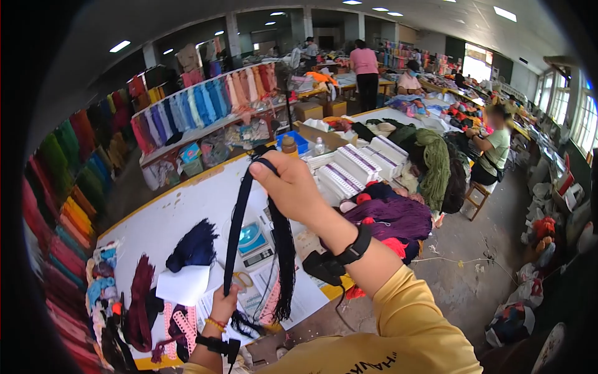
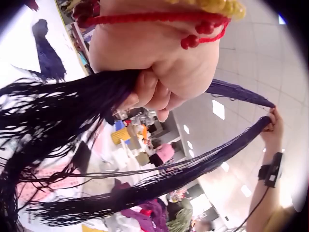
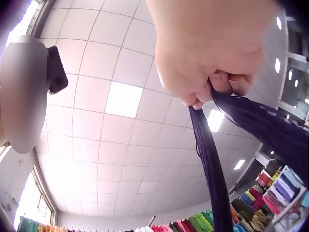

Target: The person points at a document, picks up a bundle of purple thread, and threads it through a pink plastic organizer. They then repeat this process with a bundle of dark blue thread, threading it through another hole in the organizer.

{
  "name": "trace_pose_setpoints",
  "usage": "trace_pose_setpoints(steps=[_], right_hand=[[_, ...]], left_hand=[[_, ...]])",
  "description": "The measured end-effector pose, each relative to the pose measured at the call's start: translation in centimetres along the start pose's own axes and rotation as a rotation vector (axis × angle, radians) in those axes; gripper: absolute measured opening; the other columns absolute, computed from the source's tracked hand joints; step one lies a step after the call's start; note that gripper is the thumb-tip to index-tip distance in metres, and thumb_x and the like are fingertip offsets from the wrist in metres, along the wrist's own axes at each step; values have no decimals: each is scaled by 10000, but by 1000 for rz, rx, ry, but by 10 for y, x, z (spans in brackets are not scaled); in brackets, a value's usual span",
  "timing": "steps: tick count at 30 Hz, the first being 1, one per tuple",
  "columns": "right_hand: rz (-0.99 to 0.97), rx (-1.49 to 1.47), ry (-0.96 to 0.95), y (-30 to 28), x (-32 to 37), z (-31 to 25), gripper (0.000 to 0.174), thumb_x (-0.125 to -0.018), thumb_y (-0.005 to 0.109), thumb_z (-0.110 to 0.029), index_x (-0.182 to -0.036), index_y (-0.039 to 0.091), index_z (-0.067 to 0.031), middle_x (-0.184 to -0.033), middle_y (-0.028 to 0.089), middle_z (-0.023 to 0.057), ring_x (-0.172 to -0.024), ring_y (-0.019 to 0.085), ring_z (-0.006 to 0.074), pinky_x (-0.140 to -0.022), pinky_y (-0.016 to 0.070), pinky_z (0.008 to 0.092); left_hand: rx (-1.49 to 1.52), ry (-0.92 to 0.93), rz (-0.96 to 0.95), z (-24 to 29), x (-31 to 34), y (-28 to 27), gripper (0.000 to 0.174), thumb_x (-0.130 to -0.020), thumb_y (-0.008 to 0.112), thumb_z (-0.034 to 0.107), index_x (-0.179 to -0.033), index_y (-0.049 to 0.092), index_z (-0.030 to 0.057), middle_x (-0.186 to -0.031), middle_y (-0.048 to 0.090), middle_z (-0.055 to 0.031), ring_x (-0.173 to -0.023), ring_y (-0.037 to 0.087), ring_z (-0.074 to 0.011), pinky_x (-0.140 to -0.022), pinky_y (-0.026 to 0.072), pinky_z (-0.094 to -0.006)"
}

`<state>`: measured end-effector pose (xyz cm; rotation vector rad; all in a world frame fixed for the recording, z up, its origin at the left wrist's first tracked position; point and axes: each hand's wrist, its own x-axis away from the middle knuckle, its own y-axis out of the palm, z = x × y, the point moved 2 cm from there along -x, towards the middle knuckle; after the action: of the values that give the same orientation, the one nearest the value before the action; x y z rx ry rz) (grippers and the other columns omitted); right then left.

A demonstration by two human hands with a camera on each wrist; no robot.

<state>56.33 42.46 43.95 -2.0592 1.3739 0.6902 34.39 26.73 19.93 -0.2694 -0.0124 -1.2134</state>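
Note:
My right hand (image 1: 291, 186) is raised over the table and grips the top of a dark navy yarn skein (image 1: 235, 227), which folds over at that hand. One strand bundle runs down taut to my left hand (image 1: 222, 306), whose fingers curl round it low near the table's front. The other bundle hangs loose and ends in a fringe. In the left wrist view, loose yarn ends (image 2: 53, 116) spread out beyond the left fist. Behind the skein, a digital scale (image 1: 256, 254) with a blue pan stands on the table, and yellow-handled scissors (image 1: 243, 280) lie near it.
A second navy yarn bundle (image 1: 193, 244) lies by a white sheet (image 1: 182, 285), with maroon yarn (image 1: 141, 305) to its left. White boxes (image 1: 355, 163) and purple yarn (image 1: 392, 215) occupy the right side. Racks of coloured yarn (image 1: 205, 103) stand behind; several people work farther off.

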Motion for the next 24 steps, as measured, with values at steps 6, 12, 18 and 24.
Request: trace_pose_setpoints(steps=[6,12,18,24], right_hand=[[-6,121,-117,-8,-2,-15,298,-863,503,-297,-791,517,-8,-684,535,156,-653,513,300,-581,402,389],[-681,479,-228,44,52,-2,273,-790,546,-331,-806,584,-61,-700,606,176,-667,595,365,-598,464,454],[-820,503,-184,72,68,-13,213,-719,574,-235,-861,601,-78,-718,628,140,-666,621,321,-578,478,430],[-1116,486,-156,73,73,-19,244,-785,528,-307,-836,577,-73,-702,597,152,-715,588,356,-609,454,432]], left_hand=[[-336,-104,-370,-62,4,-40,569,-694,743,192,-1164,481,8,-911,589,-87,-834,562,-182,-730,450,-287],[154,387,-357,112,20,-9,886,-675,728,80,-1380,191,49,-1301,399,-112,-1229,359,-243,-1053,209,-365],[22,277,-452,167,43,15,575,-807,647,247,-1278,395,35,-1058,533,-47,-949,509,-138,-830,417,-269],[-408,249,-497,168,65,-7,247,-887,538,269,-960,603,42,-670,492,38,-617,405,-29,-529,345,-178]])
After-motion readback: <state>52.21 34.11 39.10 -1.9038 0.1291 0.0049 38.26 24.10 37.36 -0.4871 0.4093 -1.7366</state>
